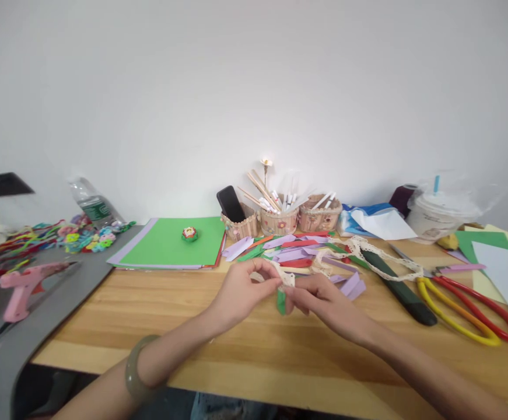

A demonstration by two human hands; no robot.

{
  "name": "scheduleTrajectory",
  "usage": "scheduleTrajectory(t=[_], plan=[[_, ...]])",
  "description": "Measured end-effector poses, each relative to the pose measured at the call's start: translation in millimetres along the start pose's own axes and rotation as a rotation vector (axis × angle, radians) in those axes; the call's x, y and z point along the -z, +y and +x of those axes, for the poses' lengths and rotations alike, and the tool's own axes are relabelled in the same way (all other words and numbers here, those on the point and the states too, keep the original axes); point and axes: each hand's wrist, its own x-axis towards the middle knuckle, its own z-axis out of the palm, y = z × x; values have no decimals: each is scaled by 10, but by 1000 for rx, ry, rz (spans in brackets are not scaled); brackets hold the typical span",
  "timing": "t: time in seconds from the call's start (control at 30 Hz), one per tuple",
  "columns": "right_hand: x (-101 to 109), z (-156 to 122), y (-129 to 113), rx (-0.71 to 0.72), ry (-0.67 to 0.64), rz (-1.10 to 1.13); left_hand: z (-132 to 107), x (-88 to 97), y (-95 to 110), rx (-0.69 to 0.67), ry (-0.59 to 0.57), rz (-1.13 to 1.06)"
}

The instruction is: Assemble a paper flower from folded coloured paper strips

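Note:
Cream lace trim [287, 279] and a green paper strip [281, 303] meet between my two hands above the front of the wooden table. My left hand [245, 290] is closed, thumb and forefinger pinching the lace from the left. From the right, my right hand [323, 298] is also closed, its fingertips gripping the lower edge of the lace beside the green strip. The fingers partly hide how lace and paper are joined. Just behind the hands lies a pile of purple, red and green paper strips [295, 251], with more lace trim [393, 274] stretching over it.
Red- and yellow-handled scissors [476, 303] and a dark green-handled tool [405, 291] lie right. A lidded cup [437, 213] stands behind them. Three decorated baskets [279, 223] line the wall. Green paper [170, 245] carries a paper flower [189, 234]. A pink glue gun [24, 286] is far left.

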Motion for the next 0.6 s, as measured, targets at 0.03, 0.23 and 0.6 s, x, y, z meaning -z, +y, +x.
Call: scheduleTrajectory(t=[0.03, 0.23, 0.6], plan=[[8, 1, 2, 4, 20, -24, 7, -5, 5, -1, 20, -31], [55, 22, 60, -7, 235, -224, 48, -16, -24, 19, 83, -153], [109, 65, 11, 168, 501, -351, 30, -16, -10, -73, -24, -513]])
